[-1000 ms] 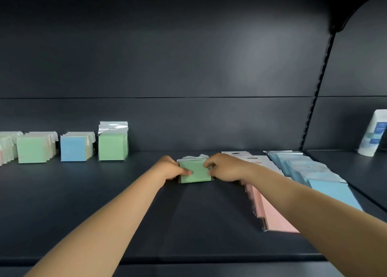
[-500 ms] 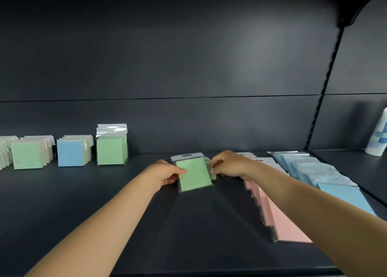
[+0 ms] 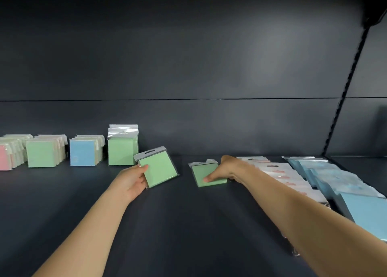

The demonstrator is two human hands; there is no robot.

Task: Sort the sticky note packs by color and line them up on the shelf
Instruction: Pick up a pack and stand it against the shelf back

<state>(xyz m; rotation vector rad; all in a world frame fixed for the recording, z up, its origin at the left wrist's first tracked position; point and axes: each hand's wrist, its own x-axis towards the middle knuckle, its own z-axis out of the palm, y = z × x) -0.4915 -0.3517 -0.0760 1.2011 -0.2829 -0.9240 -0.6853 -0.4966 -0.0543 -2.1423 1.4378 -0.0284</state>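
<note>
My left hand (image 3: 131,180) grips a green sticky note pack (image 3: 158,167) in clear wrap, tilted, just above the shelf and right of the upright green row (image 3: 122,152). My right hand (image 3: 225,170) rests on a small green stack (image 3: 206,173) lying on the shelf, thumb on its top face. Further left stand upright rows: blue (image 3: 83,155), green (image 3: 43,156) and pink (image 3: 6,158). To the right, pink packs (image 3: 280,173) and blue packs (image 3: 335,177) lie overlapped flat.
The dark shelf board (image 3: 167,214) stretches toward me with a dark back panel (image 3: 188,67) behind. A slotted upright post (image 3: 343,101) divides this bay from the one at the right.
My left hand has lifted one green pack off the stack and carried it left toward the upright green row. My right hand stays on the remaining green stack. The view shifted right.
</note>
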